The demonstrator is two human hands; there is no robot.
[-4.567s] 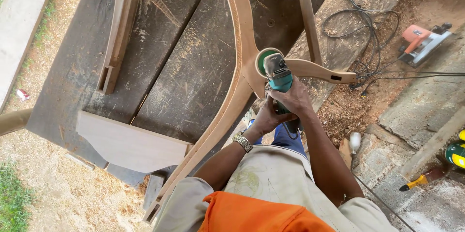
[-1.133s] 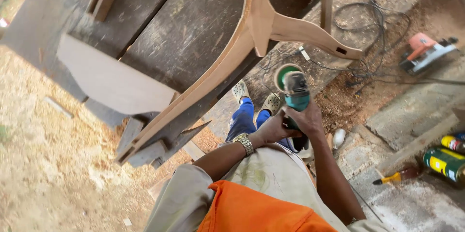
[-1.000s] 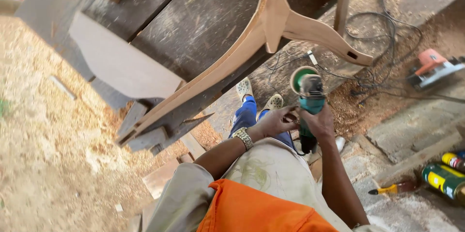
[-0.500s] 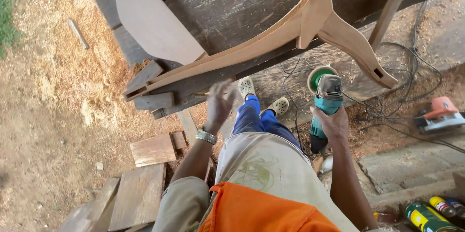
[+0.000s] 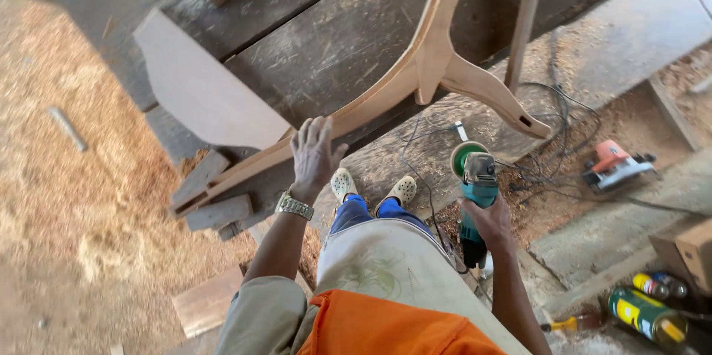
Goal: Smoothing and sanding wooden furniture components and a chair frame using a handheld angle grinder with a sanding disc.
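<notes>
Nearest to me: orange cloth (image 5: 386,325) at the bottom edge, then my pale stained apron (image 5: 386,266), blue trousers and two light-coloured shoes (image 5: 343,183) on the sawdust-strewn floor.

My right hand (image 5: 489,221) hangs low at my side, fingers (image 5: 475,215) wrapped fully round the body of a teal angle grinder (image 5: 476,192). Its green-rimmed disc (image 5: 466,156) points away from me, held clear of the wood, just short of the frame's lower leg. A dark cord trails down from the grinder toward my feet.

My left hand (image 5: 313,156), metal watch (image 5: 295,206) at the wrist, is raised with fingers spread wide and holding nothing. The fingertips lie over the lower rail of the curved wooden frame (image 5: 415,73); whether they actually touch it I cannot tell.

The frame is pale bare wood, lying across the dark plank table (image 5: 334,36), one splayed leg (image 5: 493,91) overhanging the edge toward the grinder. A flat grey-brown panel (image 5: 200,95) lies on the table to its left, with short wood offcuts (image 5: 211,199) beneath the table's edge.

To the right: tangled black cables (image 5: 549,147), an orange power saw (image 5: 614,163) on the ground, and spray cans (image 5: 645,310) near the lower right corner.
</notes>
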